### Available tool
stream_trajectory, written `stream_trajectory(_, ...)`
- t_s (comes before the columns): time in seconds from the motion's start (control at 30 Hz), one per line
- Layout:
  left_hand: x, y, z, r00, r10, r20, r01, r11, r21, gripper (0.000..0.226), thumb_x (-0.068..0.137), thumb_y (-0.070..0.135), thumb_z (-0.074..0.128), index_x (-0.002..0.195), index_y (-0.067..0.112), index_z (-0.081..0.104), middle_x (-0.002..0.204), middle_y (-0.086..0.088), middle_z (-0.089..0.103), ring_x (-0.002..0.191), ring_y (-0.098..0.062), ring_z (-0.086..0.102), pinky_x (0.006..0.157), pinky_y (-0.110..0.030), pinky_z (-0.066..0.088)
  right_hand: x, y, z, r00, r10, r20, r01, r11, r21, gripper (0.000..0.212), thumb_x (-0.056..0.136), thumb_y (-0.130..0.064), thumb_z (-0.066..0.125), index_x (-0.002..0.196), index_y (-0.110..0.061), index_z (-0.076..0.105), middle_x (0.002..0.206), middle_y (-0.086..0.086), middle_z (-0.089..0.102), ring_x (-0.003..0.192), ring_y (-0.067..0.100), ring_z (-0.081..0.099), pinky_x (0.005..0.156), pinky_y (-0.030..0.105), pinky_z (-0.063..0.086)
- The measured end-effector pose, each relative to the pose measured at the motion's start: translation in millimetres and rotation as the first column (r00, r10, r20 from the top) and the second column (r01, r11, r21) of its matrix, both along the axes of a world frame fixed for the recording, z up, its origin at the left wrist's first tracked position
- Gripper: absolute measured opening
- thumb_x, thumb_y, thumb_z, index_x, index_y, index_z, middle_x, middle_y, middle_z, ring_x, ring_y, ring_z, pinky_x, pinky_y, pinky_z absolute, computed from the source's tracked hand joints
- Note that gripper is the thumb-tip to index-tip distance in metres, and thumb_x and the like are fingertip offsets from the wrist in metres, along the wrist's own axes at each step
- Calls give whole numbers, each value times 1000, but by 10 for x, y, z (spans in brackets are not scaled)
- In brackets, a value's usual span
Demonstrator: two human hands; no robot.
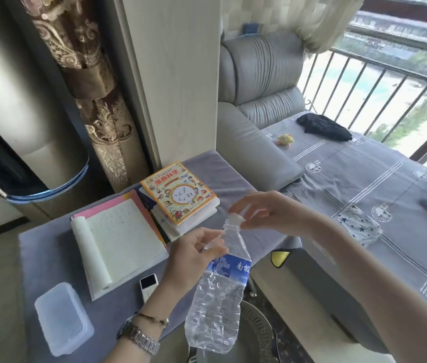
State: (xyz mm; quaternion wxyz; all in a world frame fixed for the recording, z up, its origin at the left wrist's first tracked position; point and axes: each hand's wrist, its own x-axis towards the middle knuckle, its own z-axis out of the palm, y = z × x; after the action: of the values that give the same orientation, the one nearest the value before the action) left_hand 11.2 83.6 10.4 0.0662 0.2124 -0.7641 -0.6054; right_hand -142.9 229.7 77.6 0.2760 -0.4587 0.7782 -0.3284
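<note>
A clear plastic water bottle (217, 297) with a blue label hangs tilted in front of me, above the near edge of the grey-covered table (50, 247). My left hand (194, 255) grips the bottle just under its neck. My right hand (262, 210) pinches the white cap (236, 219) at the bottle's mouth. Whether the cap is on the thread or lifted off is not clear. A watch and a thin bracelet sit on my left wrist.
On the table lie an open notebook (120, 239), a stack of books topped by a yellow picture book (178, 192), a small white device (149, 285) and a clear plastic box (63, 318). A grey sofa (262, 72) and patterned bed cover (364, 179) lie to the right, beside a railing.
</note>
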Motion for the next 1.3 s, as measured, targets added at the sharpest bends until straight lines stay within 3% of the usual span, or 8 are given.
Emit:
stream_trajectory(0.13,-69,104,106,999,-42,3,42,998,-48,30,74,22,76,103,21,69,92,10,73,80,8,67,63,-10,50,-65,112,94,999,39,-7,-38,997,65,32,85,-13,68,115,-25,66,109,-10,68,94,5,64,83,15,52)
stream_trajectory(0.4,-110,258,251,998,-57,-10,56,998,-13,26,73,15,77,90,31,67,83,15,70,75,10,67,55,-10,50,-167,205,295,987,160,14,-161,976,145,39,84,-6,67,117,-26,65,116,-5,67,104,11,63,97,35,51)
stream_trajectory(0.57,-100,341,248,999,-53,-7,53,998,-31,26,71,18,79,89,32,68,84,14,72,78,6,67,61,-14,52,-203,210,354,982,188,5,-184,955,233,36,81,-13,72,114,-28,67,84,-29,69,80,-9,62,74,8,48)
stream_trajectory(0.63,-94,375,237,999,-44,-13,43,997,-62,26,71,18,79,93,29,69,86,13,73,74,9,66,59,-12,50,-207,200,351,987,161,-8,-153,952,266,30,81,-23,73,110,-26,68,82,-23,71,78,-5,64,72,9,47)
stream_trajectory(0.77,-102,406,236,1000,0,-26,-3,991,-136,28,73,20,78,100,20,71,91,9,74,78,7,67,66,-12,54,-139,183,273,995,71,-67,-48,955,293,32,82,-45,64,93,-15,69,80,-1,74,67,6,67,71,23,54)
stream_trajectory(1.03,-70,478,167,1000,26,-8,-27,983,-181,29,73,21,78,101,22,72,97,9,74,91,0,69,79,-20,57,52,160,161,959,18,-281,66,957,283,54,89,-49,54,51,-14,39,51,-9,46,50,12,34,51,20,34)
stream_trajectory(1.13,-74,462,170,1000,21,9,-20,996,-88,29,72,20,79,100,20,72,95,8,75,87,0,70,78,-21,57,31,212,82,975,-33,-220,81,974,211,50,86,-56,54,60,-13,53,61,-3,50,57,13,46,62,32,43)
stream_trajectory(1.3,-77,412,239,1000,8,11,-9,994,110,29,72,14,78,99,14,72,88,2,75,77,-8,70,70,-37,61,-18,375,129,990,87,109,-94,994,60,31,93,-36,53,117,-20,65,114,0,65,95,12,62,80,28,51)
